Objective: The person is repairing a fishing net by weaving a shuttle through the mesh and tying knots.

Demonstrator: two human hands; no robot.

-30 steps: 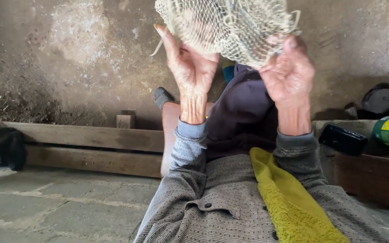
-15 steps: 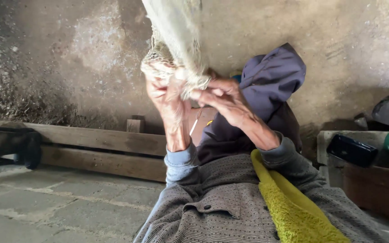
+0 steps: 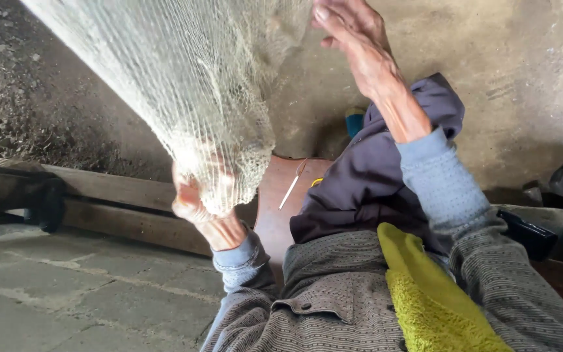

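**Net stretched between low left hand and raised right hand**

I see the left hand (image 3: pixel 198 202) closed in a fist around the bunched lower end of a pale mesh net (image 3: pixel 184 85), fingers wrapped behind the netting. The net fans upward and leftward from that grip, out past the top edge. The right hand (image 3: pixel 353 36) is raised high, fingers extended and loosely open at the net's upper right edge; I cannot tell whether it pinches any mesh. Below the hands lie a dark purple cloth (image 3: pixel 373 176) and a yellow towel (image 3: pixel 431 293) on the lap. A thin netting needle (image 3: pixel 291 186) rests on a reddish board (image 3: pixel 275 215) just beside the left hand.
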